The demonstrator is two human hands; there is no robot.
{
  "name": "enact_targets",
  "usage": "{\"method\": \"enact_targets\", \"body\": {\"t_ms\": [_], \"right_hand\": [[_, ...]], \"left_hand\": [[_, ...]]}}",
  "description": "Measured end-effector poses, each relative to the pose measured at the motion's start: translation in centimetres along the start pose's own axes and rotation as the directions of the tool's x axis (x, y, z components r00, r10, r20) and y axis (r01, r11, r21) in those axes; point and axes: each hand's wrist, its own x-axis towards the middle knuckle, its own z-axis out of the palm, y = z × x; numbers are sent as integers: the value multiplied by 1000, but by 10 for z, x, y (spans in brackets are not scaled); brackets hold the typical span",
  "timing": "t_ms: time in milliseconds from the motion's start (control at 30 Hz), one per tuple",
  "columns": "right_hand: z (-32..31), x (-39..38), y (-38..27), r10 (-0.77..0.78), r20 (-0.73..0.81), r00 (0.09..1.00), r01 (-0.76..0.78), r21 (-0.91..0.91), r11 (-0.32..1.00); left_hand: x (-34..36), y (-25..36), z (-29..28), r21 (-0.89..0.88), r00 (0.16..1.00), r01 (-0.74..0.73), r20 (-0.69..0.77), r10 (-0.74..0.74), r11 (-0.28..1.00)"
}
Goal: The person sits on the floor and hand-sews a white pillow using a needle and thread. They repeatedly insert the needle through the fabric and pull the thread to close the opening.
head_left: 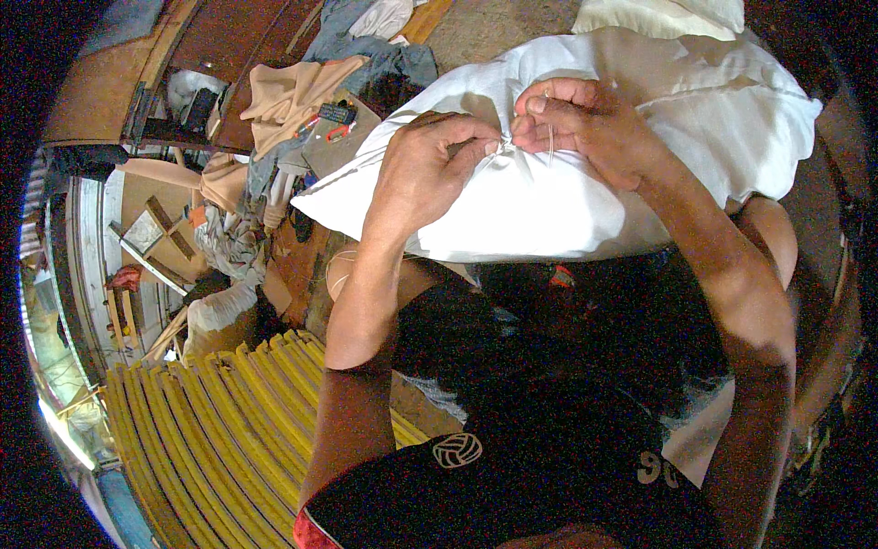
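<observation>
Across my knees lies a large, stuffed white cushion (558, 215), its cloth puckered into a gather at the middle. My left hand (425, 174) is closed in a pinch on that gather, thumb and forefinger pressed on the cloth. Just to its right, my right hand (594, 128) pinches a thin pale thread (551, 146), which hangs in a short loop below the fingers. Whether a needle is between those fingertips is too small to tell. The two hands' fingertips almost meet.
A yellow slatted bench or rack (219, 430) stands at my lower left. Beyond it are wood scraps (155, 238) and crumpled cloths (224, 238). A black remote-like object (337, 113) lies at the upper left beside beige fabric (293, 101). Another white cushion (658, 16) sits at the far edge.
</observation>
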Motion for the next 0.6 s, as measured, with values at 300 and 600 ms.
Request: {"method": "enact_targets", "body": {"t_ms": [300,600], "right_hand": [[2,-3,-1,10,33,999,-7,-85,996],[7,-5,-8,55,-34,998,-54,21,998]], "left_hand": [[4,-6,6,31,999,33,-22,-32,999],[10,-12,-3,-84,994,-68,-86,61,994]]}}
